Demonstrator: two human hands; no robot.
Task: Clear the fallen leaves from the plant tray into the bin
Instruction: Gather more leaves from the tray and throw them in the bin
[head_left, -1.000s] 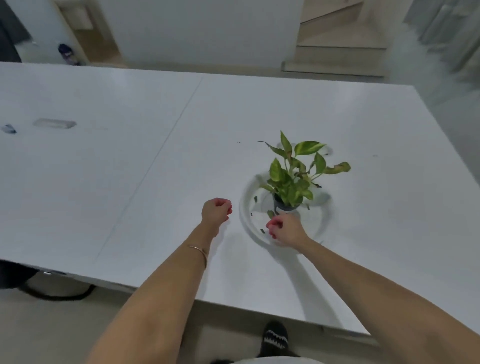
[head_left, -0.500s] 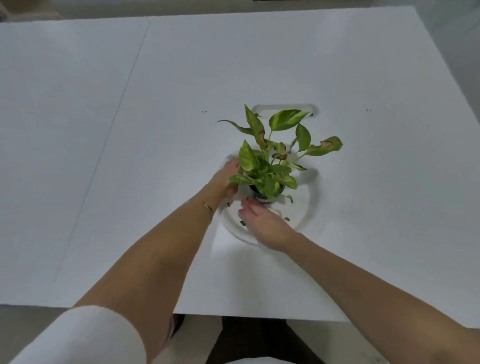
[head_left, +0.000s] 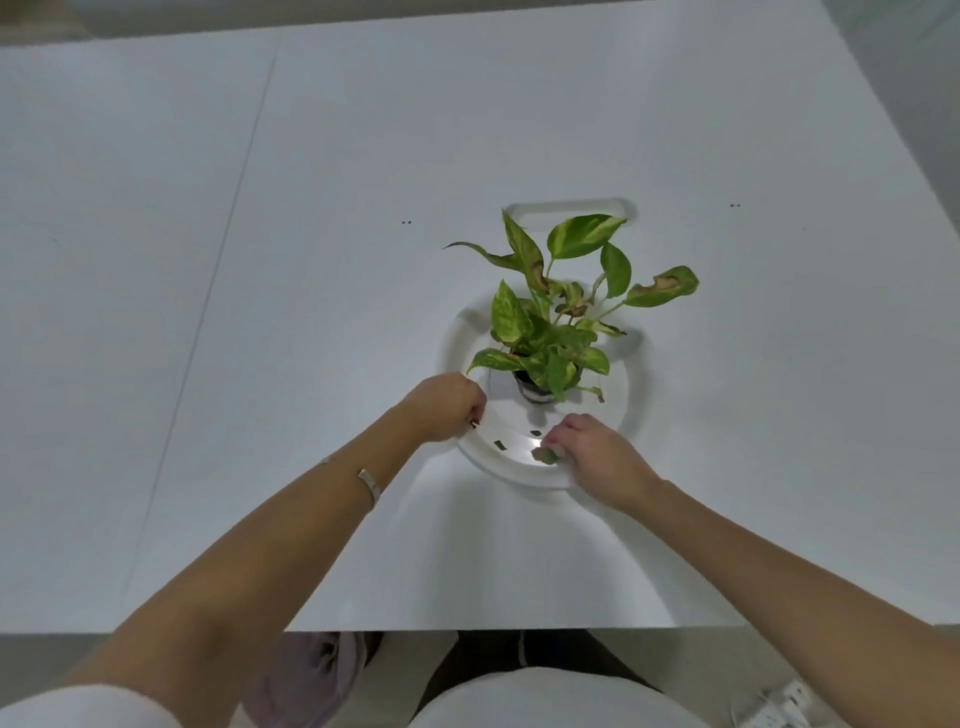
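Glossy white tray (head_left: 470, 332), matt table (head_left: 311, 260)

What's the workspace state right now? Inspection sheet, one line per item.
Surface: white table, seam on the left.
Job's things: round white tray holding potted plant; leaf scraps on the tray; no bin in view.
Clutter: nothing seen.
Grippers: left hand closed at the tray rim; right hand pinching a leaf.
Cables: nothing seen.
Surroundings: white slot cover behind the plant; floor beyond the table.
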